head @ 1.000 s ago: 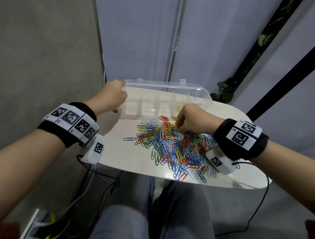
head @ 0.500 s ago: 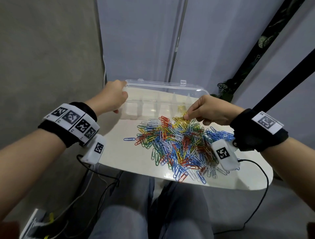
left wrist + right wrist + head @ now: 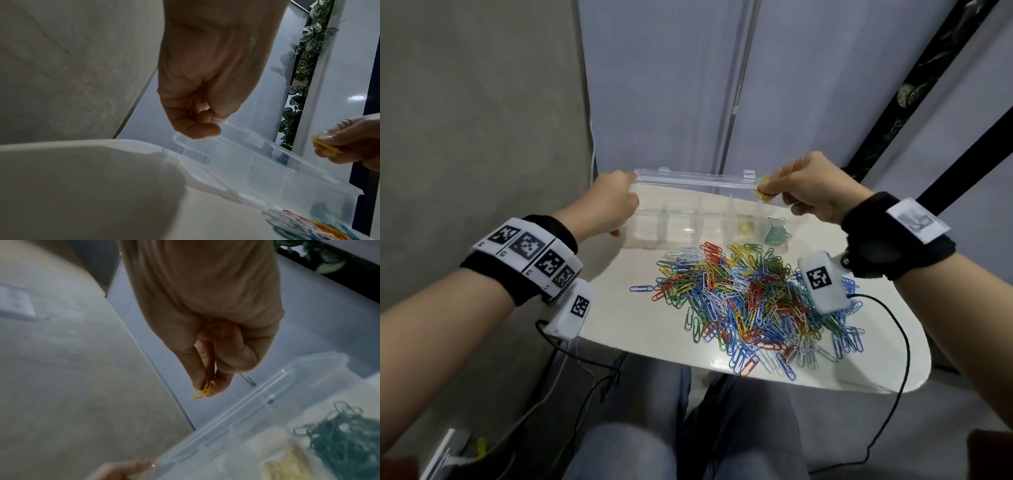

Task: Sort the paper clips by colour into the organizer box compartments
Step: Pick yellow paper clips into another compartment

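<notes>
I see the right hand (image 3: pixel 815 192) raised above the right end of the organizer box (image 3: pixel 698 219), its fingers (image 3: pixel 221 382) pinching a few yellow clips (image 3: pixel 763 192) that dangle clear of the box's lid edge. The left hand (image 3: pixel 607 205) is at the box's left end, fingers curled onto the corner of the clear lid (image 3: pixel 242 138), which stands tilted open at the back of the box. From the left wrist view I can see the thumb and fingertips touching that lid corner, with free air under the lid along the rest of its length.

Inside the box, a small heap of yellow clips (image 3: pixel 744 226) lies in the compartment second from the right end, and green clips (image 3: pixel 777 234) fill the rightmost one. The compartments left of those look bare, though the clear plastic makes it hard for me to be sure.

In front of the box, on the white bench (image 3: pixel 619 308), the mixed pile of paper clips (image 3: pixel 750 301) spreads toward the bench's near edge, where a few clips lie just short of the rim. One blue clip (image 3: pixel 641 288) lies apart, left of the pile. Left of the pile, in front of the box, the bench surface is open.
</notes>
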{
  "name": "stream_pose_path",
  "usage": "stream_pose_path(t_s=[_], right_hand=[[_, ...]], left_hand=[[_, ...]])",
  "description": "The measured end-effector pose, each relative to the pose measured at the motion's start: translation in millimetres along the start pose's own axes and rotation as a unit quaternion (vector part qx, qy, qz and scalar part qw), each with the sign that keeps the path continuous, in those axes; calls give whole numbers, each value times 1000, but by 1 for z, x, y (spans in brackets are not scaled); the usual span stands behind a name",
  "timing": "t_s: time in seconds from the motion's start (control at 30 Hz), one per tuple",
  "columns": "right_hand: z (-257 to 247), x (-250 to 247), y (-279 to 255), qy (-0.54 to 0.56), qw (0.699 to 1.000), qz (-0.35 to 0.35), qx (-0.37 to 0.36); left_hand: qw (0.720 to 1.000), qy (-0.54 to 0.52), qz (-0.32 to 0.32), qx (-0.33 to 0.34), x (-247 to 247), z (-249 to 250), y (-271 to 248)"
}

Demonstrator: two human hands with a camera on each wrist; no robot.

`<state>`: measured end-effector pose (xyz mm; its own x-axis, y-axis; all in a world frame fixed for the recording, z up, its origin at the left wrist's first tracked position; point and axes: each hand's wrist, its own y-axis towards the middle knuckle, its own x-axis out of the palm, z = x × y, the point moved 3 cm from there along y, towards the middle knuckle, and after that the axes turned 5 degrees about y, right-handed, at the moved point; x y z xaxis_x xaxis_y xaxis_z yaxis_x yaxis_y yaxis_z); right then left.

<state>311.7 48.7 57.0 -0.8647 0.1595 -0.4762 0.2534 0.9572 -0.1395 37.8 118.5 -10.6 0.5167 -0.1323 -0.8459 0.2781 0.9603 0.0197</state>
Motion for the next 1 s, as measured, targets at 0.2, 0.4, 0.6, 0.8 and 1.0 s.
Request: stream_pose_path(t_s=[0.2, 0.4, 0.6, 0.8, 1.0], right_hand=[[3, 19, 8, -116, 993, 9, -3], [4, 20, -11, -152, 982, 13, -108], [27, 44, -32, -327, 926, -137, -126], [46, 48, -46, -391, 883, -226, -125], [46, 26, -49, -304, 927, -165, -143]], left_hand=[[1000, 2, 4, 3, 1, -1, 2], [1000, 8, 3, 12, 1, -2, 3], [1000, 3, -2, 11, 0, -1, 3], [997, -70, -25, -4, -2, 0, 5], [988, -147, -50, -17, -1, 4, 11]])
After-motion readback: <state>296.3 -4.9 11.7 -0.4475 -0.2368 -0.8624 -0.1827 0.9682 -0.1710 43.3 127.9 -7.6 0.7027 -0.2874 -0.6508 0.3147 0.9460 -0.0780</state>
